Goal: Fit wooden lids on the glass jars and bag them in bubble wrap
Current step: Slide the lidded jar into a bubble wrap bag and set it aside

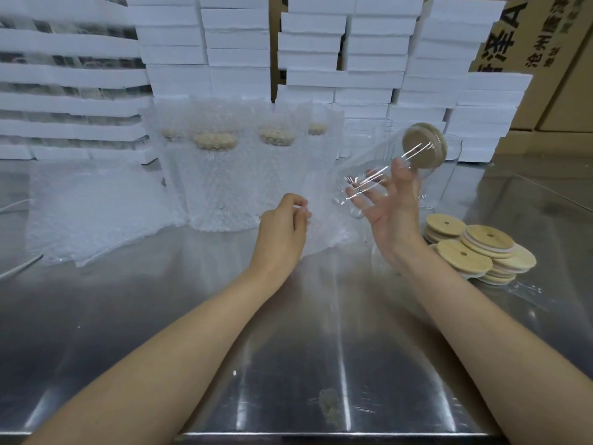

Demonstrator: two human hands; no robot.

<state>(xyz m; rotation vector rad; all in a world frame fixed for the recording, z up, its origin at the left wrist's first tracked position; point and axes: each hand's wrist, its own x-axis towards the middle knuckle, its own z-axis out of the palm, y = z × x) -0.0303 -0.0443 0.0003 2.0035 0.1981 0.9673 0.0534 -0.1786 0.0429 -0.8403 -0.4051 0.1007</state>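
My right hand (390, 200) holds a clear glass jar (375, 165) tilted on its side above the steel table, its wooden lid (424, 145) fitted and pointing up to the right. My left hand (284, 224) pinches the edge of a bubble wrap bag (324, 216) lying just left of the jar. Several jars with lids stand wrapped in bubble wrap (215, 175) behind my left hand. A pile of loose wooden lids (475, 248) with centre holes lies on the table to the right of my right wrist.
A heap of flat bubble wrap bags (93, 210) lies at the left. Bare glass jars (449, 168) stand behind the held jar. Stacks of white foam trays (369, 59) and cardboard boxes (552, 59) wall off the back. The steel table (288, 364) stretches toward me.
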